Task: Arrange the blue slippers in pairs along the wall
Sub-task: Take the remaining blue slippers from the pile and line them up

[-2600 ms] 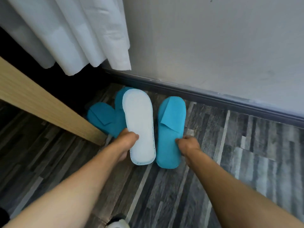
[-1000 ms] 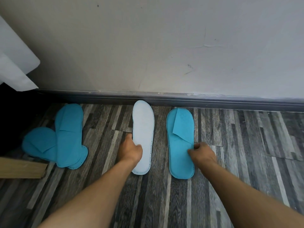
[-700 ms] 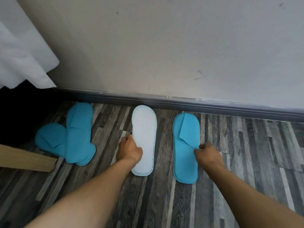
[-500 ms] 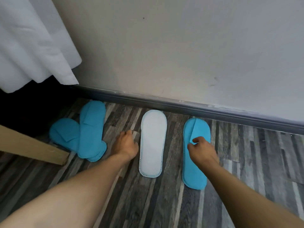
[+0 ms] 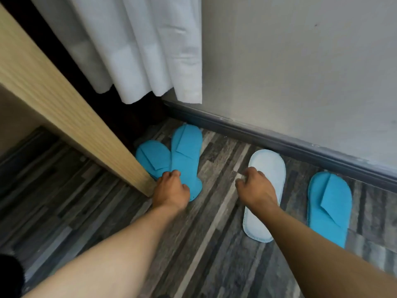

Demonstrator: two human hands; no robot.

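Observation:
Two blue slippers overlap by the wooden panel: a long one (image 5: 186, 155) lies across a shorter-looking one (image 5: 153, 158). My left hand (image 5: 171, 191) presses on the long slipper's heel end, fingers curled onto it. Further right, a slipper (image 5: 268, 168) lies white sole up, toe toward the baseboard. My right hand (image 5: 255, 188) is over its left edge with fingers curled; any grip is hidden. A fourth blue slipper (image 5: 328, 209) lies strap up at the far right, untouched.
A light wooden panel (image 5: 64, 112) runs diagonally on the left and ends beside my left hand. White curtains (image 5: 137, 50) hang above the left slippers. A dark baseboard (image 5: 279, 143) lines the grey wall (image 5: 300, 61). The floor is grey striped planks (image 5: 214, 244).
My left hand left the floor beside the white-soled slipper and reached the overlapping pair. My right hand let go of the far-right blue slipper and moved over the white-soled one. The view swung left.

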